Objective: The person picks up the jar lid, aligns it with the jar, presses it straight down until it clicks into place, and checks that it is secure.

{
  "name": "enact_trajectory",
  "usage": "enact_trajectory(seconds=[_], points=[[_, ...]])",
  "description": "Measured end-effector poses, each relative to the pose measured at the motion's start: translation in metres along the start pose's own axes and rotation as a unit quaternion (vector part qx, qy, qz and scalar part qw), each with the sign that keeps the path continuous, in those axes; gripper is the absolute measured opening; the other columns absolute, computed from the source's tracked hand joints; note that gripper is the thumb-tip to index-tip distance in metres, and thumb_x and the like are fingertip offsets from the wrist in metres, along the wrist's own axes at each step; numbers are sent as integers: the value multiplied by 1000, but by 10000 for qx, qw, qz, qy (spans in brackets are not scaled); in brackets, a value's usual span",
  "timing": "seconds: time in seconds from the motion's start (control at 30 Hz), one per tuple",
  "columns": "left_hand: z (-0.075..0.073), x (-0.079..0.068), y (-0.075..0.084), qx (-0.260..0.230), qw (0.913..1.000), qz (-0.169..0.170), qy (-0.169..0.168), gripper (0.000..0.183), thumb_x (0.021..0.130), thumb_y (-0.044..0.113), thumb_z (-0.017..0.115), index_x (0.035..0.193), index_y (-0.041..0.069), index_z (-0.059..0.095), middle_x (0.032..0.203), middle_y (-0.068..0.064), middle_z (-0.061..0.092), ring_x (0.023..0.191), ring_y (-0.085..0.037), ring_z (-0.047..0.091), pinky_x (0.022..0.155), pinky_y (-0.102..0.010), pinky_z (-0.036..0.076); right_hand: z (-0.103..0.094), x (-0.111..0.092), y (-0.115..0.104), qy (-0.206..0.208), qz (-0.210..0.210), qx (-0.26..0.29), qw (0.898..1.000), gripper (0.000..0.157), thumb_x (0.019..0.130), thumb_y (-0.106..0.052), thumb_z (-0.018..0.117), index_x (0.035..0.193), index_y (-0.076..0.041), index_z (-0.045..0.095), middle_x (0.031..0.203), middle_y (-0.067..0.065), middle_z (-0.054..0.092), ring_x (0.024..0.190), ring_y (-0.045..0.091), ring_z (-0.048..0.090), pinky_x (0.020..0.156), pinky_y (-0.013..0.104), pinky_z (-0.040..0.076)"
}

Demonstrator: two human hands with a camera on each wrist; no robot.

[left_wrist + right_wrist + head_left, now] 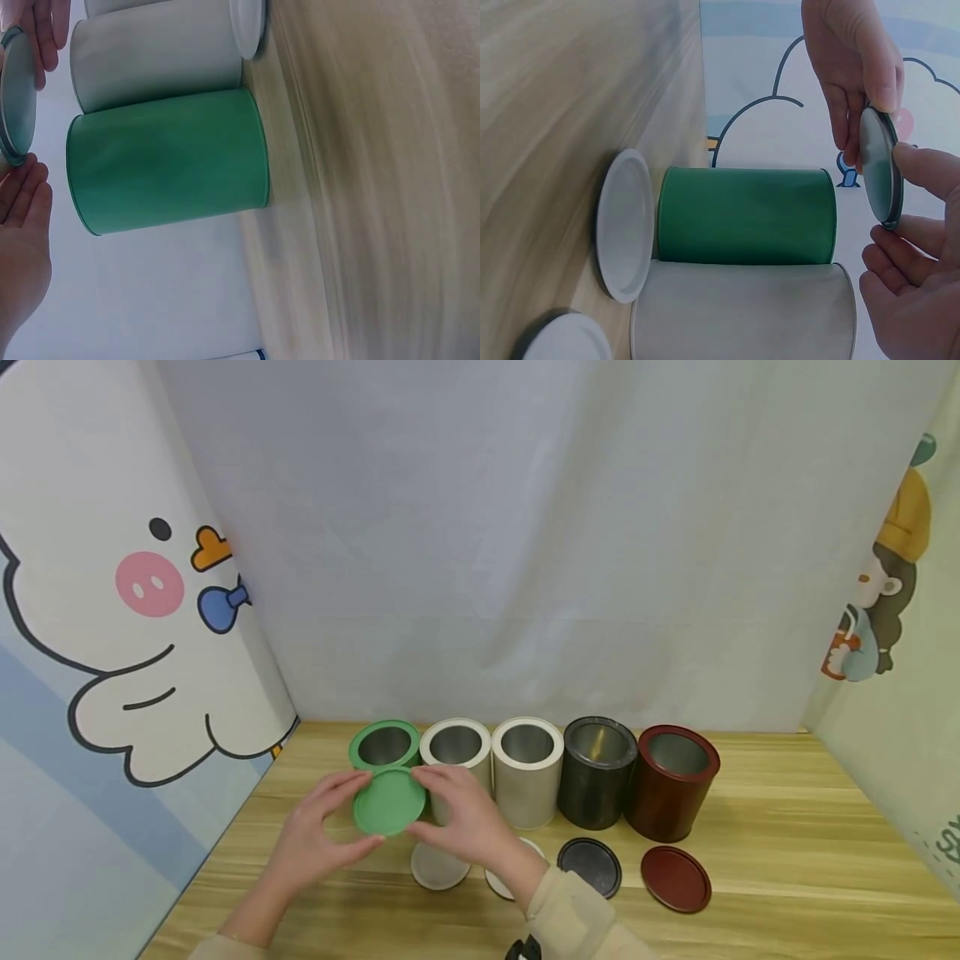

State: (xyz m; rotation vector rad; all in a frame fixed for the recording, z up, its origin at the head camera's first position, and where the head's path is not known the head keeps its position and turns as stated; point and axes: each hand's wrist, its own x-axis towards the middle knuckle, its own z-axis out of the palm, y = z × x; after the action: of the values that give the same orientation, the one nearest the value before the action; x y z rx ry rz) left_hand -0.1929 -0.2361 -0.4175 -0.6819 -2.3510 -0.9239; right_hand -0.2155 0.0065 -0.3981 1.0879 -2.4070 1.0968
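A round green lid [389, 802] is held up between both hands, just in front of and above the green can [384, 732]. My left hand [315, 831] pinches its left edge with thumb and fingers. On the opposite edge, my right hand [467, 818] grips it the same way. The right wrist view shows the lid [880, 166] clear of the green can [746, 216], with its paler underside visible. In the left wrist view the green can [169, 161] stands with its side fully exposed, the left hand [26, 240] beside its open top.
Right of the green can stand two off-white cans [527, 785], a black can [596, 785] and a dark red can [671, 793], all uncovered. Two whitish lids [439, 867], a black lid [589, 867] and a red lid [676, 878] lie on the wooden table [795, 860]. A pale curtain hangs behind.
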Motion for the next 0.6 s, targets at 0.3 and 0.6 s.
enact_trajectory(seconds=[0.3,0.6], points=[[-2,10,-4,52,9999,-17,138,74,61,15,94,129,6,66,127,-7,61,117,-28,57,98,-35,48,-3,16,3,-248,132,-140,9995,61,83,-22,81,135,0,58,135,13,58,125,32,50,106,44,40],[-4,22,-11,-58,9992,-404,28,71,67,18,93,131,6,65,131,-13,59,121,-38,53,94,-64,45,-4,31,11,-338,207,-263,9989,59,85,-23,79,136,-1,58,133,14,59,125,33,50,107,46,39]])
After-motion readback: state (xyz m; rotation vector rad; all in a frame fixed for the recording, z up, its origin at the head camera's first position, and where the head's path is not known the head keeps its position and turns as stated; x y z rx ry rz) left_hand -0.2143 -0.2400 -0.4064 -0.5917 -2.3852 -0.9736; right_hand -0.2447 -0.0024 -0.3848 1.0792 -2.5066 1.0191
